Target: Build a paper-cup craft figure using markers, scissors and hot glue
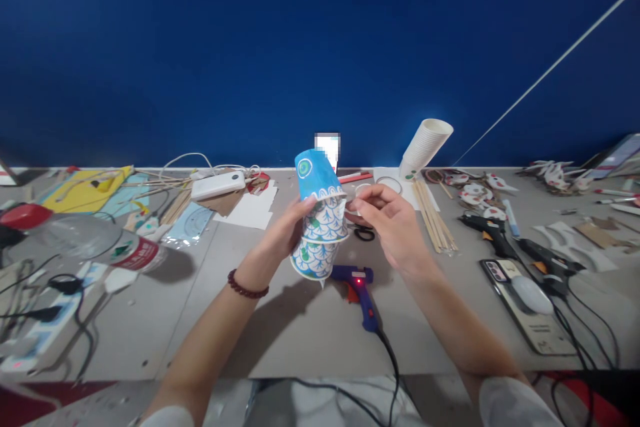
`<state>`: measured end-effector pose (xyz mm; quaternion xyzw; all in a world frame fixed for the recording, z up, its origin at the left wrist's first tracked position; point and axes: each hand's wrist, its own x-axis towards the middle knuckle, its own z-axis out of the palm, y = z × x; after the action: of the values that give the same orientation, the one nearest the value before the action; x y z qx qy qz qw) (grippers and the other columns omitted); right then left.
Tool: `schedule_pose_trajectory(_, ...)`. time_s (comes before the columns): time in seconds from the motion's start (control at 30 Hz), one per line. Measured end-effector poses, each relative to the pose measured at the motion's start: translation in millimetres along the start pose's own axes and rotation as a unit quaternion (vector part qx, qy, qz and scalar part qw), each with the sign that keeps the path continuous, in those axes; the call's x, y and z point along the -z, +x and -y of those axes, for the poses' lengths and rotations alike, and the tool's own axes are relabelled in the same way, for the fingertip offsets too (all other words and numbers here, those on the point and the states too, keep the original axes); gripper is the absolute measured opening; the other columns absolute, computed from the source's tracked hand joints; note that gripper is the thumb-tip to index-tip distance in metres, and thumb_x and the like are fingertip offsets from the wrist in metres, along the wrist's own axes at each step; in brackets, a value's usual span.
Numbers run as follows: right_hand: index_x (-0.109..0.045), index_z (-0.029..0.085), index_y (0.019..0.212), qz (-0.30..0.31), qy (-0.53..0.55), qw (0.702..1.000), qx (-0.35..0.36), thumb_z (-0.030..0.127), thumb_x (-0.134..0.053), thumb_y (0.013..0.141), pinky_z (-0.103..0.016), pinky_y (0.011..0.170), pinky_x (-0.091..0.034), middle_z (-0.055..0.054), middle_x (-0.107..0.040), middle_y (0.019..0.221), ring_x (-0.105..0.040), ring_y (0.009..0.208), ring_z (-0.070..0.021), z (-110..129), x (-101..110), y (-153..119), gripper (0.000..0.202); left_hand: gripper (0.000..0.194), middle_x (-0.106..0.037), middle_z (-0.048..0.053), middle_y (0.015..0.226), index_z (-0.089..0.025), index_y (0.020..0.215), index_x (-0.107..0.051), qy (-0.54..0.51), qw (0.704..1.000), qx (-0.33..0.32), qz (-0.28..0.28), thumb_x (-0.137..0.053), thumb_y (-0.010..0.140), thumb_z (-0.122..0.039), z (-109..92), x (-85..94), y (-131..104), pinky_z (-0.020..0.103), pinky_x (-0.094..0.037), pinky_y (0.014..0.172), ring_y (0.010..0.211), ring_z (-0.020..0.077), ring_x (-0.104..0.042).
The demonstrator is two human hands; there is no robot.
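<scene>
Left hand (287, 230) wraps around the stack of blue painted paper cups (320, 217), held up above the grey surface (280, 327), while the right hand (387, 217) pinches its rim with fingertips, blue glue gun (357, 287) lying just beneath.

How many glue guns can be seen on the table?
2. A blue glue gun lies just below the hands, under the stacked painted cups. A black glue gun lies further right, beside the wooden sticks. Others may be hidden in the clutter.
</scene>
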<state>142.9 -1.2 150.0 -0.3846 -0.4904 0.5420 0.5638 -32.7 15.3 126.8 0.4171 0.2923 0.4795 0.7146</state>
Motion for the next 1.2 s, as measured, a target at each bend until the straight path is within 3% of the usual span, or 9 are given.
schedule_pose_trajectory(0.2, -0.063, 0.023, 0.082, 0.012, -0.037, 0.999, 0.039, 0.034, -0.071, 0.080, -0.036, 0.080, -0.058, -0.001, -0.067, 0.085, -0.065, 0.083, -0.0162, 8.1, -2.8, -12.8, 0.013, 0.051, -0.074, 0.010, 0.089, -0.016, 0.094, -0.068, -0.028, 0.999, 0.033, 0.000, -0.064, 0.069, -0.060, -1.0, 1.1, 4.9, 0.044, -0.053, 0.087, 0.099, 0.0334, -0.067)
schedule_pose_trajectory(0.4, -0.066, 0.024, 0.082, 0.035, -0.079, 0.992, 0.094, 0.024, -0.067, 0.083, -0.034, 0.078, -0.057, -0.002, -0.067, 0.086, -0.065, 0.089, -0.0181, 14.1, -7.2, -23.1, 0.001, 0.049, -0.074, 0.010, 0.089, -0.016, 0.089, -0.068, -0.041, 0.999, 0.034, 0.010, -0.063, 0.065, -0.058, -3.4, -0.9, 4.5, 0.047, -0.052, 0.087, 0.102, 0.0346, -0.066)
schedule_pose_trajectory(0.77, -0.068, 0.023, 0.088, 0.046, -0.105, 0.988, 0.103, 0.024, -0.053, 0.092, -0.035, 0.082, -0.056, -0.003, -0.069, 0.093, -0.066, 0.091, -0.0173, 16.8, -6.4, -27.0, 0.015, 0.047, -0.074, 0.010, 0.088, -0.016, 0.087, -0.068, -0.075, 0.996, 0.039, 0.009, -0.065, 0.063, -0.056, -1.8, 1.6, 5.0, 0.047, -0.051, 0.087, 0.099, 0.0354, -0.066)
schedule_pose_trajectory(0.9, -0.064, 0.022, 0.081, 0.051, -0.098, 0.985, 0.131, 0.026, -0.048, 0.094, -0.036, 0.083, -0.057, -0.003, -0.069, 0.091, -0.066, 0.091, -0.0175, 15.1, -3.9, -25.4, 0.021, 0.052, -0.074, 0.011, 0.091, -0.013, 0.095, -0.068, -0.068, 0.997, 0.030, 0.004, -0.066, 0.064, -0.054, -1.3, 2.0, 4.4, 0.047, -0.049, 0.090, 0.101, 0.0363, -0.065)
schedule_pose_trajectory(1.03, -0.066, 0.022, 0.087, 0.018, -0.164, 0.973, 0.160, 0.024, -0.059, 0.088, -0.033, 0.078, -0.059, -0.003, -0.068, 0.091, -0.065, 0.088, -0.0173, 11.2, -4.9, -22.4, 0.007, 0.057, -0.072, 0.011, 0.100, -0.014, 0.108, -0.063, -0.047, 0.999, -0.014, -0.005, -0.070, 0.064, -0.050, 0.2, 1.4, 3.3, 0.046, -0.048, 0.092, 0.105, 0.0354, -0.064)
schedule_pose_trajectory(1.2, -0.068, 0.022, 0.091, -0.017, -0.212, 0.963, 0.162, 0.022, -0.065, 0.083, -0.029, 0.073, -0.061, -0.002, -0.068, 0.091, -0.066, 0.081, -0.0150, 6.8, -5.8, -19.2, 0.009, 0.058, -0.070, 0.009, 0.109, -0.019, 0.116, -0.059, 0.005, 0.998, -0.062, -0.014, -0.076, 0.066, -0.044, 0.7, 0.1, 1.6, 0.042, -0.048, 0.091, 0.104, 0.0311, -0.064)
